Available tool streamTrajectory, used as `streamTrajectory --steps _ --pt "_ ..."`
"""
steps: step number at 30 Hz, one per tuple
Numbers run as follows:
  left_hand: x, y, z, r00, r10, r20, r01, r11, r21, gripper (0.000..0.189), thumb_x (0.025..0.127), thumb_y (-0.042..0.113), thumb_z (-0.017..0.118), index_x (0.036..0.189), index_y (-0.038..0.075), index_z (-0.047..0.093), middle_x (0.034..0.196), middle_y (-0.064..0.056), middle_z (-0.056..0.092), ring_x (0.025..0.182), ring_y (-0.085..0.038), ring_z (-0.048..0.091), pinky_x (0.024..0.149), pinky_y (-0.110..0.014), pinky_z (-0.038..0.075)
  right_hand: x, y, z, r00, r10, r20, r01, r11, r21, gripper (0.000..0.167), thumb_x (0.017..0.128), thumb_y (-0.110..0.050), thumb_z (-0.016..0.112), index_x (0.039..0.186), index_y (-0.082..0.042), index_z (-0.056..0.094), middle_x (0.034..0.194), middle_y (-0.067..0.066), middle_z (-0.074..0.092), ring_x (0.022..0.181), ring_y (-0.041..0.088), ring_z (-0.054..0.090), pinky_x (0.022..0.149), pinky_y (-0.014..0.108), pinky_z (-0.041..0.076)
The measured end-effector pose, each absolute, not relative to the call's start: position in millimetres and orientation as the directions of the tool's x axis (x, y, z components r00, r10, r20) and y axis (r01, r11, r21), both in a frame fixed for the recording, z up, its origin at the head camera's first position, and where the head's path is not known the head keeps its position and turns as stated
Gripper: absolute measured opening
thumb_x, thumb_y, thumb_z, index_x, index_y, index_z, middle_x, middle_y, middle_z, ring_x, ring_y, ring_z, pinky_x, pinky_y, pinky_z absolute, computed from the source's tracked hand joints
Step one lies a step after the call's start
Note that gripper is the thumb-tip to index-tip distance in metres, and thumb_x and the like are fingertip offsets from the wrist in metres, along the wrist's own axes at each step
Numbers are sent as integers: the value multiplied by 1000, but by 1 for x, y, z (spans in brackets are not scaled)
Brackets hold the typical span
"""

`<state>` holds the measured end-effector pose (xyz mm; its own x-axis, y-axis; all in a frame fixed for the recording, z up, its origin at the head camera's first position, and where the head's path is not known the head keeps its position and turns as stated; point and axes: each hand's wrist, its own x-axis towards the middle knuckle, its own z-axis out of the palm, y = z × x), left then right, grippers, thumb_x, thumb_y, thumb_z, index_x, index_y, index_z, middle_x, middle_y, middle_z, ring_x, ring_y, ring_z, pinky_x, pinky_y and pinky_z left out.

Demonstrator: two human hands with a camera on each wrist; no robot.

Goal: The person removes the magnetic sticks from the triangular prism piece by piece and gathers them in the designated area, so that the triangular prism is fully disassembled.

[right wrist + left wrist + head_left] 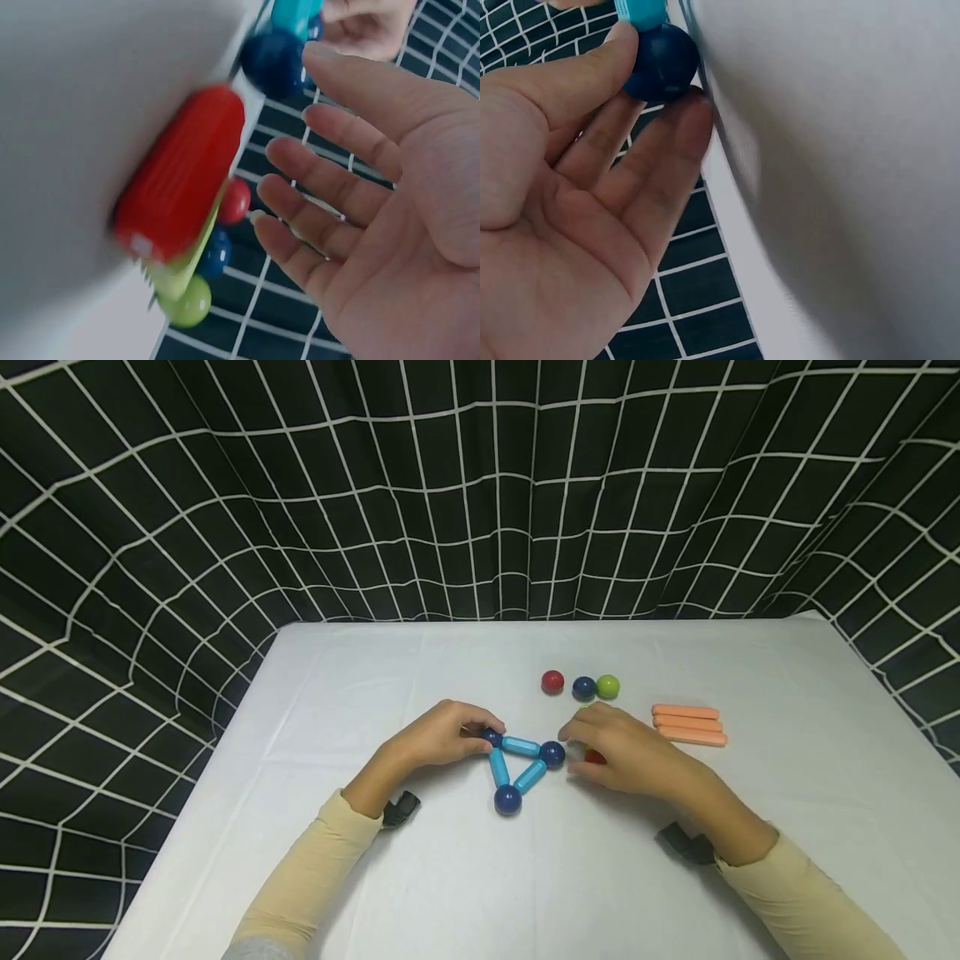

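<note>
Three light blue rods (pixel 521 746) and three dark blue balls (pixel 507 800) form a flat triangle on the white table. My left hand (pixel 438 735) pinches the ball at its far left corner, a dark blue ball (pixel 662 64) seen close in the left wrist view, between thumb and fingers. Beside the right corner ball (pixel 552 754), my right hand (pixel 626 752) hovers with fingers apart and holds nothing. The right wrist view shows a red rod (pixel 184 172) and a yellow-green rod (pixel 176 276) near its fingers; in the head view that hand mostly covers them.
Behind the right hand lie a red ball (pixel 552 682), a dark blue ball (pixel 583 688) and a green ball (pixel 608 686). Three orange rods (pixel 688 725) lie side by side farther right. A black curtain with a white grid (pixel 480 502) surrounds the table's far side.
</note>
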<state>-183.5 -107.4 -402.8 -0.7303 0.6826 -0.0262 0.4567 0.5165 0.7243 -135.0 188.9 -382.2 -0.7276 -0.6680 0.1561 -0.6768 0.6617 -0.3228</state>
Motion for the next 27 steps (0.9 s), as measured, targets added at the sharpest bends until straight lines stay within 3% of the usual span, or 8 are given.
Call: streamTrajectory --steps 3,6,11,17,21,27 --pt "-180 -105 -401 -734 679 -20 488 548 680 24 92 14 75 115 13 75 112 4 72 108 -9 63 96 -28 47 -134 178 -385 -693 -706 148 -709 629 -320 37 80 -20 86 114 -10 72 107 1 69 103 18 60 91 40 51" --pt "-175 -102 -399 -728 686 -21 531 582 616 24 93 23 74 115 15 74 112 6 70 105 -7 62 95 -28 47 -134 169 -387 -665 -735 135 -733 607 -306 36 81 -18 86 112 -11 71 102 -1 68 96 16 61 87 39 52" --pt "-161 -93 -392 -702 710 -56 596 628 500 49 87 43 78 124 14 68 119 6 65 102 -8 58 90 -28 47 -134 154 -391 -622 -772 133 -773 578 -262 26 81 -20 85 102 -16 70 94 -4 64 86 14 57 80 35 50" --pt "-145 -85 -384 -673 727 -139 638 664 390 79 80 61 76 141 16 56 140 0 54 126 -18 50 101 -35 43 -133 143 -395 -604 -787 126 -792 575 -207 23 82 -23 84 99 -18 69 90 -5 60 80 13 54 74 31 50" --pt "-137 -80 -383 -673 719 -171 644 684 342 86 79 64 76 146 18 50 149 -5 47 140 -33 38 108 -44 39 -129 140 -396 -609 -785 115 -786 577 -221 24 82 -24 85 97 -19 67 88 -7 56 78 11 51 71 29 48" --pt "-129 -77 -386 -691 701 -177 644 708 289 80 82 57 76 147 18 50 150 -9 46 140 -43 34 104 -54 41 -126 139 -396 -594 -797 109 -793 557 -248 21 83 -18 83 98 -18 68 90 -6 57 80 10 53 72 26 50"
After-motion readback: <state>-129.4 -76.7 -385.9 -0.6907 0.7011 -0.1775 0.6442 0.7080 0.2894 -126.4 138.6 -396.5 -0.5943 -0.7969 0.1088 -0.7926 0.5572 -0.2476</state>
